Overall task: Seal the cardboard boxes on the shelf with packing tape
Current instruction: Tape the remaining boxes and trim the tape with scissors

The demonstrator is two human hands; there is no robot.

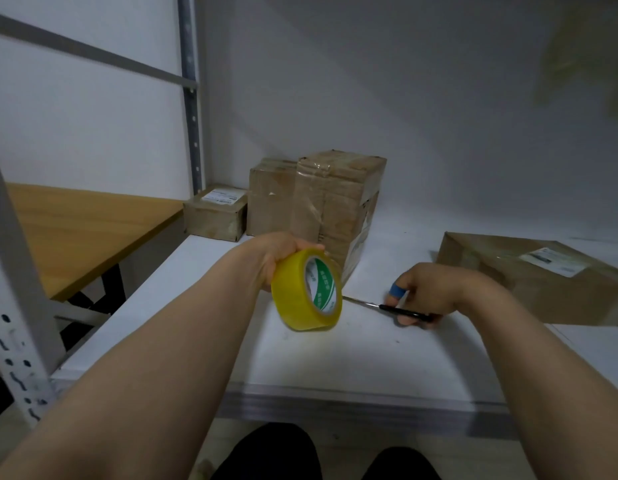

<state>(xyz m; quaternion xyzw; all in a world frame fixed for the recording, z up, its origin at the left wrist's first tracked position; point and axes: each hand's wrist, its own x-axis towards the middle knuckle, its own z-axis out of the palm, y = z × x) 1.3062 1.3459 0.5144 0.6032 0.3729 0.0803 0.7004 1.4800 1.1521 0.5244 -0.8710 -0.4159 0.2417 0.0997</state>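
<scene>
Yellow packing tape (302,289) is gripped in the left hand (283,251) just in front of the tall box (338,202) on the shelf (335,358), the right hand (429,289) clamped on scissors (394,308) to its right, so probably peel the end free first, then press it flat along a seam.

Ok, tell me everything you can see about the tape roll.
The tape roll is a band of glossy yellow packing tape on a core printed green and white. The left hand grips it from above, fingers curled over the rim, holding it tilted above the white shelf, core opening facing right. No pulled-out strip shows.
</scene>
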